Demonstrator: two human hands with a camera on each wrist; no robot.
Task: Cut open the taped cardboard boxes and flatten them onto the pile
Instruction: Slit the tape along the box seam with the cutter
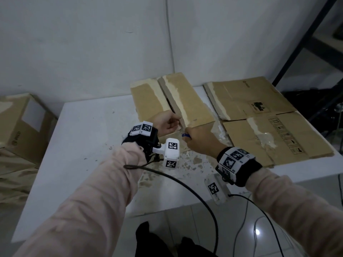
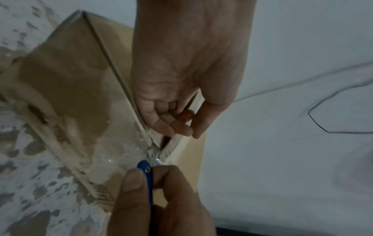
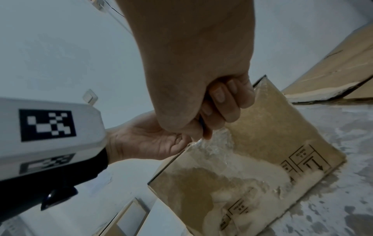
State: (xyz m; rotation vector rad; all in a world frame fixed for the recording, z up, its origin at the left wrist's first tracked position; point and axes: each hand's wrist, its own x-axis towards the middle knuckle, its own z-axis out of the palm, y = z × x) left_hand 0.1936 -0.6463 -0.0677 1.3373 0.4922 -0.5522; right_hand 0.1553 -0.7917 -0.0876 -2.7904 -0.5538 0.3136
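Note:
A taped cardboard box (image 1: 178,102) lies on the white table (image 1: 89,145), its seam covered with torn clear tape. My left hand (image 1: 171,123) curls its fingers (image 2: 169,124) round the near edge of the box's left flap at the seam. My right hand (image 1: 193,140) pinches a small blue cutter (image 1: 185,135) just in front of that seam. In the left wrist view the cutter (image 2: 145,170) points at the taped seam end; its blade is hidden. The right wrist view shows my right fist (image 3: 214,111) over the box (image 3: 262,135), with the left hand (image 3: 149,140) behind it.
A pile of flattened cardboard (image 1: 259,117) lies at the table's right end. Another closed box (image 1: 24,127) stands off the table to the left. Paper and tape scraps (image 1: 194,160) litter the near table. Black cables (image 1: 194,188) trail from my wrists, and a dark shelf frame (image 1: 304,39) stands at the right.

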